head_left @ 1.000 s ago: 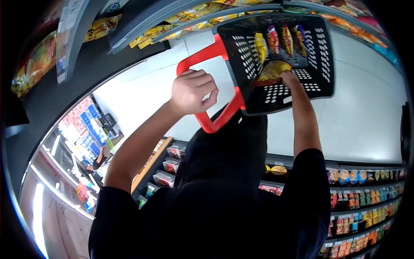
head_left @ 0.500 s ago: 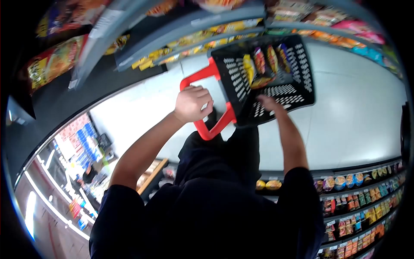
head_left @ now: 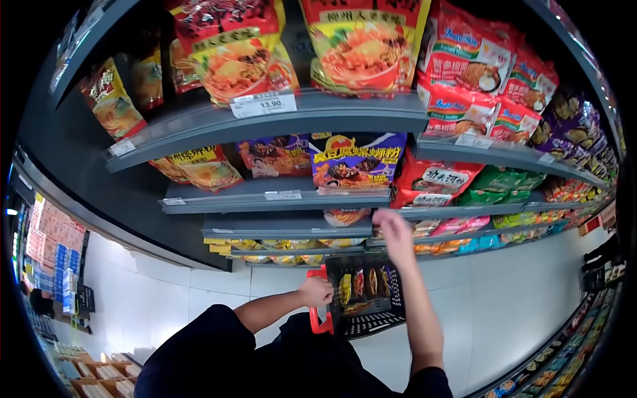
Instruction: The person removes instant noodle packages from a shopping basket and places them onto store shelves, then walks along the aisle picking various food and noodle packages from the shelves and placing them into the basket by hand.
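The basket [head_left: 397, 286] is black, its walls pierced with rows of holes, and it hangs in front of the person with its mouth open upward. Its handle [head_left: 321, 324] is red and sticks out on the person's left, where the left hand [head_left: 316, 292] grips it. Inside, four packets stand side by side along the far wall: a yellow one [head_left: 346, 289], a reddish one [head_left: 359, 283], an orange-brown one [head_left: 373, 282] and a dark purple one [head_left: 385, 281]. Another yellowish packet [head_left: 355, 308] lies flatter in front of them, its print too small to read from here.
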Demonstrator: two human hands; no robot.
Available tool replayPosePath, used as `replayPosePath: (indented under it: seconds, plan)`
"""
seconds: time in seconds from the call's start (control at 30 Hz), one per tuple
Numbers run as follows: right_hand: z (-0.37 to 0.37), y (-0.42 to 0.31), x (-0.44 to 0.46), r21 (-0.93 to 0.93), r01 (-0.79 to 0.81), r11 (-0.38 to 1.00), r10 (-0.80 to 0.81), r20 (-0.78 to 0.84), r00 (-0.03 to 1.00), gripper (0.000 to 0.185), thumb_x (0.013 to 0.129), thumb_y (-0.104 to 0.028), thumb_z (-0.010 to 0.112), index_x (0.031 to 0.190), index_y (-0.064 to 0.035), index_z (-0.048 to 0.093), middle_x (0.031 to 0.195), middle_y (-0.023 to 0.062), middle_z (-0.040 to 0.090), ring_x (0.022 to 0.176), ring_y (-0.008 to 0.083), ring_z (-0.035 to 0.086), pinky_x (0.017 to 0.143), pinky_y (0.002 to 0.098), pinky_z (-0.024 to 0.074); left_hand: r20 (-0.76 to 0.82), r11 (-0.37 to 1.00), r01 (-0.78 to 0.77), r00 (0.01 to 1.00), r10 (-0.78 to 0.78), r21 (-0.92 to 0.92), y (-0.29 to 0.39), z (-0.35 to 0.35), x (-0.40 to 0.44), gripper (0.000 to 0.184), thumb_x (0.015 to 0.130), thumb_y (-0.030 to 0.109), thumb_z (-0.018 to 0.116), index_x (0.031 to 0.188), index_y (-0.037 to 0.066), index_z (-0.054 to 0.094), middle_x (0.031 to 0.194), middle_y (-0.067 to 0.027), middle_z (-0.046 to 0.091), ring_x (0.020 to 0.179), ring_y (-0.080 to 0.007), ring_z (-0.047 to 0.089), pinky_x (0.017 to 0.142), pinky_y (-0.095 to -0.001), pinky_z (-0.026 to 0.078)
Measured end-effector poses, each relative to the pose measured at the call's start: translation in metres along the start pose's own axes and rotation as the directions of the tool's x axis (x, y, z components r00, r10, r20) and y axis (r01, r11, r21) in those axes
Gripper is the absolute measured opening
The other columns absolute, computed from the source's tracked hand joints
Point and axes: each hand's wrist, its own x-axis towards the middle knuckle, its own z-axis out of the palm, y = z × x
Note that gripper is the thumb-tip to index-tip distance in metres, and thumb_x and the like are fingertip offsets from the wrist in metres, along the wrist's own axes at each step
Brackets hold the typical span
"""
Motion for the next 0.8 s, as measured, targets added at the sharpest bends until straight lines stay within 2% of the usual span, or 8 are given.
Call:
replayPosePath:
  seconds: [0.1,0.23,0.33,0.43,0.53,0.57,0.67,0.8]
  plan:
    - [-0.012,-0.117,0.087,-0.042,0.310,0.950,-0.313,-0.138,0.940,0.017,0.091,0.002,0.054,0.106,-0.0011,0.061,0.096,0.0065,0.065,0.084,0.0126,0.062,0.074,0.0251,0.0488,0.003,0.999,-0.032,0.999,0.032,0.004,-0.005,0.005,0.007,0.016,0.074,0.022,0.058,0.064,0.009,0.057,0.066,-0.0076,0.057,0.068,-0.0290,0.059,0.061,-0.0416,0.049]
    - [-0.021,-0.236,0.172,-0.383,0.699,0.604,-0.782,-0.119,0.611,0.020,0.084,0.008,0.057,0.102,-0.0007,0.063,0.094,0.0111,0.065,0.081,0.0192,0.065,0.072,0.0275,0.0513,0.082,0.999,-0.014,0.997,0.011,0.045,-0.021,0.011,-0.003,0.018,0.075,0.023,0.057,0.064,0.009,0.058,0.067,-0.0081,0.058,0.065,-0.0299,0.060,0.060,-0.0428,0.049]
    - [0.018,-0.295,0.217,-0.314,0.759,0.571,-0.796,0.017,0.605,0.022,0.083,0.003,0.061,0.105,-0.0008,0.062,0.099,0.0142,0.066,0.090,0.0247,0.067,0.077,0.0325,0.0541,0.093,0.995,-0.039,0.995,0.030,0.096,-0.039,0.009,-0.009,0.020,0.076,0.024,0.057,0.062,0.009,0.058,0.067,-0.0078,0.059,0.065,-0.0298,0.060,0.060,-0.0431,0.049]
    - [0.079,-0.302,0.235,-0.407,0.669,0.622,-0.740,-0.029,0.672,0.053,0.082,-0.019,0.072,0.121,0.0062,0.046,0.110,0.0220,0.062,0.100,0.0305,0.064,0.085,0.0363,0.0524,0.057,0.997,-0.080,0.995,0.079,0.015,-0.030,0.016,-0.009,0.023,0.077,0.026,0.056,0.061,0.010,0.058,0.067,-0.0067,0.060,0.068,-0.0287,0.061,0.061,-0.0427,0.049]
    - [0.107,-0.322,0.254,-0.162,0.528,0.834,-0.538,-0.024,0.842,0.089,0.081,-0.032,0.076,0.137,0.0109,0.022,0.131,0.0300,0.045,0.122,0.0325,0.051,0.091,0.0368,0.0507,0.072,0.992,-0.124,0.990,0.124,0.000,-0.027,0.024,0.009,0.026,0.078,0.029,0.055,0.062,0.010,0.060,0.068,-0.0056,0.062,0.072,-0.0272,0.062,0.063,-0.0428,0.049]
    - [0.119,-0.325,0.262,-0.154,0.504,0.850,-0.524,-0.137,0.841,0.084,0.079,-0.035,0.077,0.134,0.0102,0.032,0.123,0.0260,0.054,0.112,0.0275,0.059,0.087,0.0353,0.0530,0.100,0.992,-0.125,0.987,0.123,0.018,-0.025,0.022,0.013,0.026,0.078,0.030,0.054,0.062,0.011,0.062,0.069,-0.0052,0.062,0.073,-0.0267,0.062,0.064,-0.0429,0.049]
    - [0.115,-0.349,0.263,-0.020,0.554,0.833,-0.550,0.083,0.831,0.058,0.081,-0.039,0.071,0.113,0.0063,0.057,0.106,0.0216,0.065,0.096,0.0277,0.066,0.084,0.0353,0.0528,0.169,0.997,-0.056,0.984,0.063,-0.050,-0.028,0.019,0.025,0.019,0.072,0.028,0.057,0.064,0.013,0.065,0.071,-0.0075,0.064,0.072,-0.0282,0.062,0.063,-0.0437,0.049]
    - [0.101,-0.346,0.233,-0.075,0.557,0.827,-0.542,0.158,0.825,0.057,0.081,-0.039,0.072,0.113,0.0053,0.057,0.105,0.0204,0.066,0.094,0.0268,0.066,0.083,0.0348,0.0532,0.191,0.987,-0.106,0.973,0.128,-0.119,-0.029,0.016,0.044,0.017,0.071,0.027,0.057,0.064,0.013,0.064,0.070,-0.0075,0.064,0.072,-0.0295,0.061,0.067,-0.0448,0.048]
